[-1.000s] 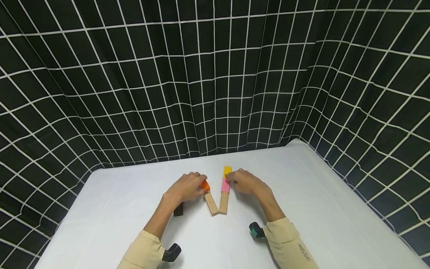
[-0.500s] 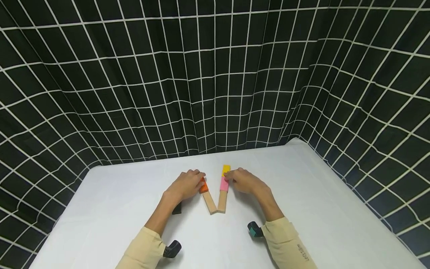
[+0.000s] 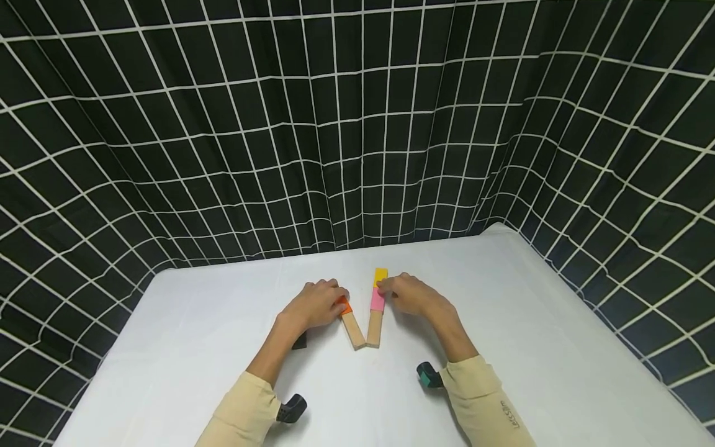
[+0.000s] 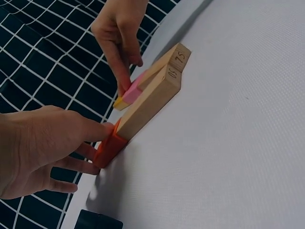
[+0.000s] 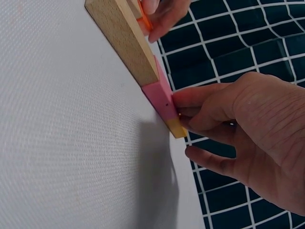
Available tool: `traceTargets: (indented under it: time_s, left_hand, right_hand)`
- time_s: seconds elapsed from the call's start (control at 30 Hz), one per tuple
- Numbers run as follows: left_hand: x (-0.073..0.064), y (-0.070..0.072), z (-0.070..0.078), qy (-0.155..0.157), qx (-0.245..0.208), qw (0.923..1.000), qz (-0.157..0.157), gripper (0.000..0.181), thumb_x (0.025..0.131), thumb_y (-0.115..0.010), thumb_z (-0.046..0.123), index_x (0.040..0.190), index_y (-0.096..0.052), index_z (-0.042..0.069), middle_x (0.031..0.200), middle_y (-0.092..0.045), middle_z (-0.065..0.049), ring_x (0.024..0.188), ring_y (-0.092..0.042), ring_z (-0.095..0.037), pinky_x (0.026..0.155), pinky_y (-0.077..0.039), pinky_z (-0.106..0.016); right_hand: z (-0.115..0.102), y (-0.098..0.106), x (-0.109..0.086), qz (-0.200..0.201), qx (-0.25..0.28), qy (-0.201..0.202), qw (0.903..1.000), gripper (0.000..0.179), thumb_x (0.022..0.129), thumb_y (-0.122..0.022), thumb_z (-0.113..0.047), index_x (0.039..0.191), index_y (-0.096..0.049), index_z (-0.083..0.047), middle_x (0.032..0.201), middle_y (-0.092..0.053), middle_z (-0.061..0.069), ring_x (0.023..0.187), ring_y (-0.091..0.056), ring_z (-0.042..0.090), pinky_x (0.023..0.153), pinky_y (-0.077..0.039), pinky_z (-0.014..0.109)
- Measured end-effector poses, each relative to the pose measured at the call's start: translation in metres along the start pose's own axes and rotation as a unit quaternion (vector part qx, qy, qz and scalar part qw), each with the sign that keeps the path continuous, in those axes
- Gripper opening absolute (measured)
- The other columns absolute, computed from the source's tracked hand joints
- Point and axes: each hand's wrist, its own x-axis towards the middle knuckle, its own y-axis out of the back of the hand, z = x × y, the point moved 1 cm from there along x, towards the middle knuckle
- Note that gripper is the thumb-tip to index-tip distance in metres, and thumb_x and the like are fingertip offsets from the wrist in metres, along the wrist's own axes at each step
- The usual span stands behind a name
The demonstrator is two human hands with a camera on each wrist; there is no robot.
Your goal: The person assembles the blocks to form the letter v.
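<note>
Two plain wooden blocks meet at their near ends in a V: the left wooden block (image 3: pixel 354 331) and the right wooden block (image 3: pixel 374 329). My left hand (image 3: pixel 317 304) pinches an orange block (image 4: pixel 110 148) at the far end of the left one, thumb on one side and fingers on the other. Beyond the right wooden block, in line with it, come a pink block (image 3: pixel 377 299) and then a yellow block (image 3: pixel 381 275). My right hand (image 3: pixel 412 294) reaches in from the right, its index finger touching where pink and yellow join, with the thumb off the blocks.
A dark block (image 3: pixel 300 341) lies partly hidden under the left wrist. White cloth covers the table (image 3: pixel 184 347), and a black curtain with a white grid (image 3: pixel 268 143) hangs behind it. Each sleeve carries a small black device, such as the left wrist device (image 3: pixel 292 408).
The orange block has shifted slightly in my left hand and now sits more in line with the left wooden block. My right hand stays at the pink and yellow blocks; the head view shifts slightly.
</note>
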Motion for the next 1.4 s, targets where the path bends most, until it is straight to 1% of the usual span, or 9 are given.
traceTargets:
  time_s: [0.13, 0.2, 0.4, 0.63, 0.87, 1.03, 1.17, 1.27, 1.4]
  left_hand:
    - [0.002, 0.003, 0.0, 0.005, 0.009, 0.9999, 0.001, 0.023, 0.104, -0.063, 0.029, 0.122, -0.074, 0.019, 0.112, -0.069, -0.002, 0.102, -0.065, -0.024, 0.094, -0.053, -0.053]
    - [0.001, 0.004, 0.001, 0.011, 0.012, 0.9999, -0.003, 0.024, 0.104, -0.062, 0.03, 0.124, -0.073, 0.021, 0.116, -0.07, -0.001, 0.106, -0.065, -0.025, 0.098, -0.052, -0.057]
    - [-0.003, 0.002, 0.001, 0.018, -0.009, 0.9997, -0.011, 0.028, 0.105, -0.061, 0.032, 0.129, -0.072, 0.022, 0.125, -0.07, -0.002, 0.116, -0.066, -0.028, 0.108, -0.045, -0.07]
    - [-0.007, -0.001, -0.004, 0.035, -0.013, 0.9993, -0.006, 0.036, 0.105, -0.063, 0.035, 0.138, -0.067, 0.023, 0.133, -0.069, -0.004, 0.122, -0.066, -0.028, 0.111, -0.045, -0.067]
    - [-0.005, -0.001, -0.003, 0.019, -0.013, 0.9997, -0.002, 0.032, 0.104, -0.063, 0.033, 0.134, -0.07, 0.021, 0.125, -0.07, -0.005, 0.116, -0.066, -0.027, 0.103, -0.05, -0.062]
    - [-0.004, -0.002, -0.001, 0.02, -0.012, 0.9997, -0.003, 0.034, 0.105, -0.062, 0.032, 0.136, -0.068, 0.021, 0.124, -0.07, -0.006, 0.112, -0.066, -0.027, 0.099, -0.053, -0.057]
    - [-0.004, 0.001, -0.001, 0.016, -0.008, 0.9998, -0.006, 0.035, 0.105, -0.062, 0.032, 0.137, -0.068, 0.021, 0.124, -0.07, -0.006, 0.11, -0.066, -0.027, 0.098, -0.054, -0.055]
    - [-0.005, 0.003, -0.001, 0.017, -0.016, 0.9997, -0.01, 0.04, 0.105, -0.062, 0.032, 0.143, -0.063, 0.022, 0.127, -0.07, -0.008, 0.113, -0.067, -0.029, 0.099, -0.054, -0.057]
    - [-0.011, -0.001, -0.001, 0.031, -0.04, 0.9987, -0.007, 0.053, 0.106, -0.06, 0.036, 0.157, -0.048, 0.027, 0.139, -0.065, -0.011, 0.124, -0.065, -0.033, 0.106, -0.052, -0.059]
  right_hand:
    - [-0.001, 0.004, 0.002, 0.004, -0.002, 0.016, 0.9999, 0.039, 0.097, -0.055, 0.008, 0.129, -0.074, -0.004, 0.134, -0.073, 0.014, 0.131, -0.066, 0.036, 0.114, -0.051, 0.051]
    - [-0.002, 0.004, 0.002, 0.004, 0.0, 0.021, 0.9998, 0.038, 0.097, -0.055, 0.009, 0.128, -0.074, -0.003, 0.133, -0.073, 0.015, 0.131, -0.066, 0.036, 0.115, -0.051, 0.051]
    - [-0.001, 0.001, 0.001, -0.002, -0.005, 0.01, 0.9999, 0.038, 0.096, -0.055, 0.009, 0.126, -0.075, -0.004, 0.133, -0.073, 0.014, 0.13, -0.066, 0.035, 0.114, -0.051, 0.051]
    - [-0.001, -0.002, 0.003, -0.005, -0.004, 0.007, 1.0, 0.038, 0.097, -0.056, 0.008, 0.126, -0.076, -0.006, 0.132, -0.074, 0.012, 0.129, -0.067, 0.033, 0.114, -0.052, 0.05]
    - [-0.001, 0.0, 0.002, -0.002, 0.001, 0.005, 1.0, 0.04, 0.096, -0.054, 0.01, 0.125, -0.076, -0.005, 0.132, -0.074, 0.014, 0.131, -0.066, 0.035, 0.115, -0.05, 0.051]
    - [0.0, 0.001, 0.001, -0.003, -0.004, 0.012, 0.9999, 0.04, 0.096, -0.055, 0.01, 0.126, -0.076, -0.005, 0.132, -0.074, 0.014, 0.129, -0.067, 0.035, 0.114, -0.052, 0.051]
    - [0.001, 0.002, 0.002, -0.004, -0.009, 0.005, 0.9999, 0.04, 0.096, -0.056, 0.008, 0.127, -0.075, -0.006, 0.132, -0.074, 0.013, 0.128, -0.067, 0.035, 0.113, -0.053, 0.051]
    - [0.001, 0.003, 0.002, -0.005, -0.011, 0.008, 0.9999, 0.04, 0.096, -0.055, 0.009, 0.127, -0.075, -0.006, 0.133, -0.074, 0.013, 0.128, -0.066, 0.035, 0.113, -0.052, 0.052]
    - [0.0, 0.001, 0.0, -0.004, -0.009, 0.012, 0.9999, 0.039, 0.097, -0.055, 0.008, 0.128, -0.075, -0.006, 0.132, -0.074, 0.013, 0.125, -0.067, 0.035, 0.113, -0.052, 0.052]
